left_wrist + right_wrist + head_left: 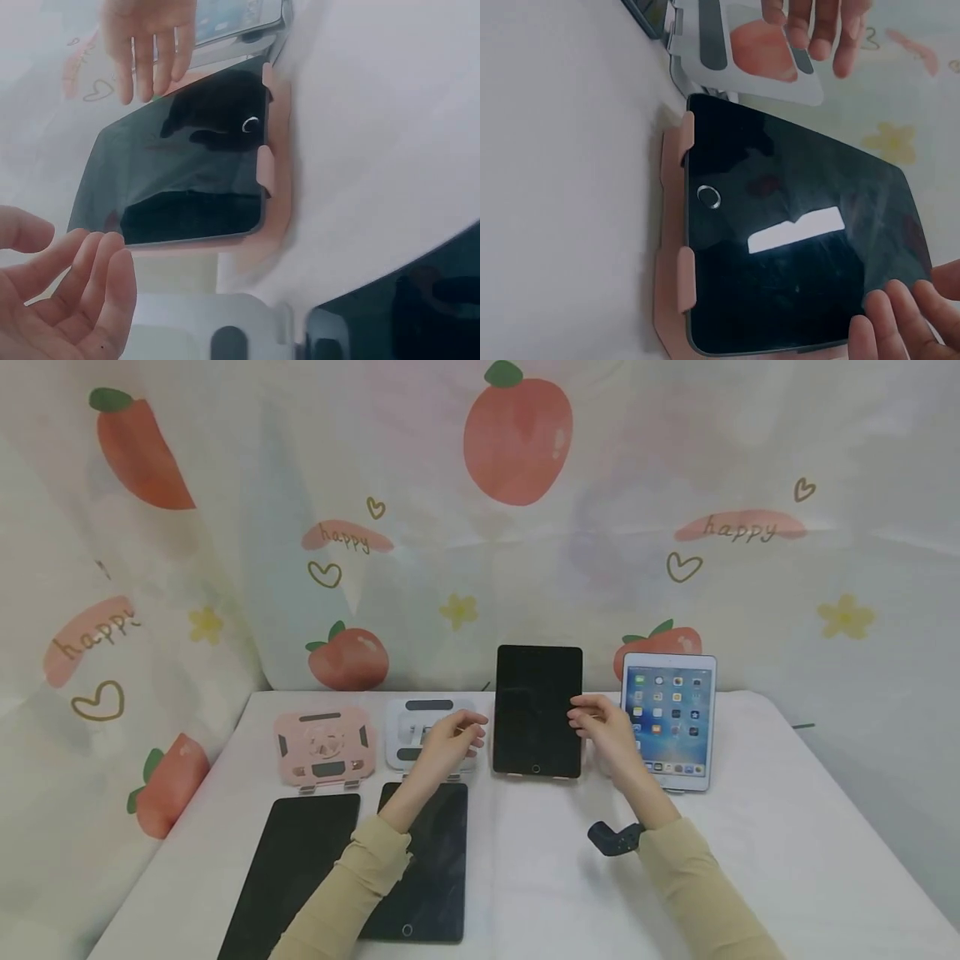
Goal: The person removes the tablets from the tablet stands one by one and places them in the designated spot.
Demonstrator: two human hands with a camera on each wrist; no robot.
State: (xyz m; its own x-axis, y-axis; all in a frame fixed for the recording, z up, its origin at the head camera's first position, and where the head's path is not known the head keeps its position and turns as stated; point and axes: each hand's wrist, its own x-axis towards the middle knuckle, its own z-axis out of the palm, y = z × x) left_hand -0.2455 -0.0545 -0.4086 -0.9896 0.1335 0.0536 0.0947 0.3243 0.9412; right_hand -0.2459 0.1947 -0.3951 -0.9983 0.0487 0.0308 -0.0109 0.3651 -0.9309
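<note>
A black tablet (537, 710) with a dark screen leans upright on a pink stand (673, 225), whose two lips hold its bottom edge. Beside its left edge is my left hand (450, 739), fingers loosely bent, holding nothing. My right hand (609, 735) is at the opposite side, fingertips overlapping the tablet's right edge in the head view. Seen from the right wrist, the right fingers (885, 319) lie extended at a top corner of the tablet. To the right, partly behind my right hand, stands a white tablet (670, 718) with its app screen lit.
Left of centre are a pink stand (326, 747) and a white stand (408, 756). Before them, two black tablets lie flat, one at the far left (300, 843), one nearer the middle (431, 893), partly under my left arm. A fruit-print cloth (517, 568) hangs behind the white-covered table (540, 877).
</note>
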